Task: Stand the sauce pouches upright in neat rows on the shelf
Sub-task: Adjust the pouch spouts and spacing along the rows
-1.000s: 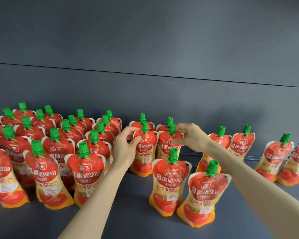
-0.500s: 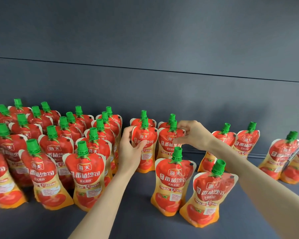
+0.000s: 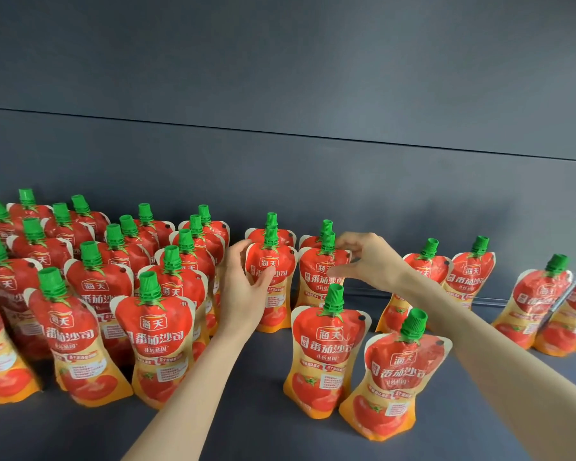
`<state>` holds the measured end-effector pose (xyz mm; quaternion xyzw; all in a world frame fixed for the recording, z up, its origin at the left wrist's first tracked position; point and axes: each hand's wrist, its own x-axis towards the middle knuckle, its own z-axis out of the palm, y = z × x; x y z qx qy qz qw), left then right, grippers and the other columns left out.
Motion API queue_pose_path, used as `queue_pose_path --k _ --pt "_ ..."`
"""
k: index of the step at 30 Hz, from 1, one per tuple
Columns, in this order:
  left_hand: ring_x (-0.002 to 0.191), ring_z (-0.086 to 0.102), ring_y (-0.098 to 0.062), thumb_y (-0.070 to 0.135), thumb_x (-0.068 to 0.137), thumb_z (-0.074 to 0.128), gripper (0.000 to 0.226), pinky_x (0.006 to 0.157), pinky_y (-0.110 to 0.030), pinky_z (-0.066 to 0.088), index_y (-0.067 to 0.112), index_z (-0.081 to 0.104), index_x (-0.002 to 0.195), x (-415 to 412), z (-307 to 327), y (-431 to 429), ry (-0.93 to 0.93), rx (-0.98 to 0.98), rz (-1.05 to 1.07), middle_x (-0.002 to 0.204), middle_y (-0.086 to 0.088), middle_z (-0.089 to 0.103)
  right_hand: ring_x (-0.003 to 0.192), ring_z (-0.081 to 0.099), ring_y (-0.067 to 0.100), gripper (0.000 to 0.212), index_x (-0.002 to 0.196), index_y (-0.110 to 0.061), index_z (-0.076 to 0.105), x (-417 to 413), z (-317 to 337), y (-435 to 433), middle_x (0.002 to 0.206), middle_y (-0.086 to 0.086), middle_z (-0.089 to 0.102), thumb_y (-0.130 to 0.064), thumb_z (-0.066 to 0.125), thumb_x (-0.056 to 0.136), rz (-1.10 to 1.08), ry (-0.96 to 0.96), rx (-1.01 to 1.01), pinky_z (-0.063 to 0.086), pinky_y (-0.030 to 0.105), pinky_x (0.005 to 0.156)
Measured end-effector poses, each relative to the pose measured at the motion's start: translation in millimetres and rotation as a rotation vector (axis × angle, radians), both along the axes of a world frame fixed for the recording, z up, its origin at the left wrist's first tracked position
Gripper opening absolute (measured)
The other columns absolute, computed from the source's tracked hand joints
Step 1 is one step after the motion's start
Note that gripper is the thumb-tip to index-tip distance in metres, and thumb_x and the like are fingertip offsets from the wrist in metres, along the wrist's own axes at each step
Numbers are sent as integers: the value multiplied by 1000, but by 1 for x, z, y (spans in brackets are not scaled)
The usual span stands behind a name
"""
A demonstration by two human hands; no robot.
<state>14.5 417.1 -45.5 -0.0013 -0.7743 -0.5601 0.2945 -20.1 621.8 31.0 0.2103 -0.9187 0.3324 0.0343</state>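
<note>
Two front pouches [image 3: 326, 354] stand up on the dark shelf [image 3: 246, 434]. Behind them, the left hand [image 3: 243, 287] curls its fingers round a middle pouch [image 3: 276, 261]. The right hand [image 3: 369, 261] pinches the neighbour pouch [image 3: 313, 284] with its fingers.

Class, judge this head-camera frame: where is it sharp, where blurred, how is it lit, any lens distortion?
Head view: print on the front centre pouch is sharp; the far-left pouch and far-right pouch smear; the back-panel seam slants and both edge pouches lean outward, wide-angle distortion; light is soft and even, shadows faint.
</note>
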Motion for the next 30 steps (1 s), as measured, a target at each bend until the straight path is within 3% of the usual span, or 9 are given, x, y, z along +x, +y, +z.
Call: queue_pose_path --k 3,9,15,18,21,25,30 --pt "120 50 -16 36 86 61 49 101 -42 45 22 41 129 9 10 2 37 -64 16 129 4 50 91 64 17 30 102 -15 64 3 5 3 100 -2 67 -25 75 77 -6 48 -11 53 31 83" --pt "120 43 -8 24 92 55 39 97 -19 32 14 47 129 21 46 7 72 -164 40 128 2 47 87 64 9 20 99 -16 65 8 26 5 94 -2 69 -31 65 85 -14 110 -169 49 17 78" --pt "118 51 -16 24 90 57 32 98 -28 38 14 56 121 -4 109 -6 -107 -359 -72 126 -3 55 91 58 7 24 110 -12 62 -5 40 -4 101 -4 63 -25 59 90 -17 139 -137 40 7 74" --pt "117 53 -18 26 90 58 36 97 -29 39 13 54 123 -23 135 -20 -295 -534 -133 128 -3 56 103 57 12 29 118 -9 58 -16 45 -13 115 4 63 -22 55 93 -1 20 -104 42 18 87" --pt "116 53 -18 28 90 58 40 97 -29 41 11 52 126 -38 150 -29 -463 -674 -247 129 -3 56 106 53 11 32 125 -7 54 -23 45 -18 124 6 60 -21 49 96 20 -88 -43 40 21 91" --pt "118 51 -18 27 94 53 39 101 -28 39 9 53 128 -53 158 -30 -561 -881 -399 130 -3 55 110 56 15 29 122 -11 57 -30 44 -18 119 2 61 -22 49 96 39 -179 -5 43 26 95" --pt "113 56 -19 21 95 50 32 97 -34 48 10 56 125 -71 155 -32 -620 -879 -557 118 -4 61 105 62 16 24 115 -16 62 -39 42 -10 110 0 66 -23 53 94 39 -238 -6 48 29 94"
